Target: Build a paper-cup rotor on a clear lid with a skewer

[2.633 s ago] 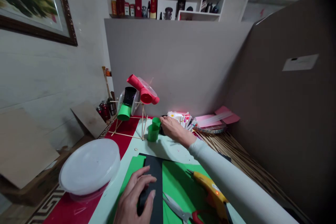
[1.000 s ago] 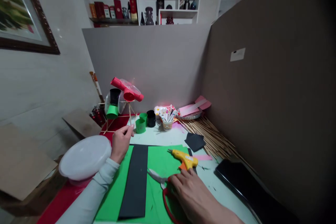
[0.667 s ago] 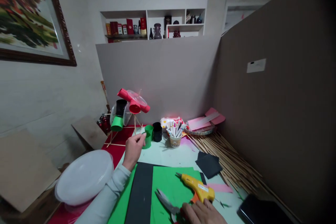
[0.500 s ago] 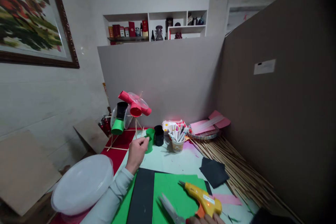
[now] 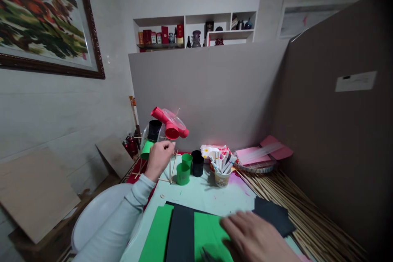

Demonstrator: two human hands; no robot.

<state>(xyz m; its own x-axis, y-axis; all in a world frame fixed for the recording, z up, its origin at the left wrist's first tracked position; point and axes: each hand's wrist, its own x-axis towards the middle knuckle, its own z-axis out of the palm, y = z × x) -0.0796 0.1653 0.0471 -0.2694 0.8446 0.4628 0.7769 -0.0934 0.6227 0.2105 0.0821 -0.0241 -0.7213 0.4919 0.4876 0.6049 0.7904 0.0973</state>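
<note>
My left hand (image 5: 160,159) is raised at the left, in front of the stick-and-tube model, with its thumb and fingers pinched together. What they hold, if anything, is hidden. The model has red paper tubes (image 5: 172,132), a black tube (image 5: 154,130), a green tube (image 5: 147,150) and clear round discs on thin wooden sticks (image 5: 170,172). Blurred by motion, my right hand (image 5: 250,231) hovers over the green sheet (image 5: 204,229), fingers bent forward. Scissors tips (image 5: 207,254) show beside it. The yellow glue gun is out of sight now. A black strip (image 5: 181,233) lies on the green sheets.
Green paper cups (image 5: 183,174) and black ones (image 5: 197,166) stand mid-table, beside a cup of markers (image 5: 222,178). Black paper squares (image 5: 273,217) and a bundle of wooden sticks (image 5: 294,204) lie at right. A white round lid (image 5: 95,213) sits left; a grey partition (image 5: 208,90) rises behind.
My left hand has moved from beside the green cups up to the model's sticks. My right hand has risen and come forward over the sheet, and the glue gun has gone from sight.
</note>
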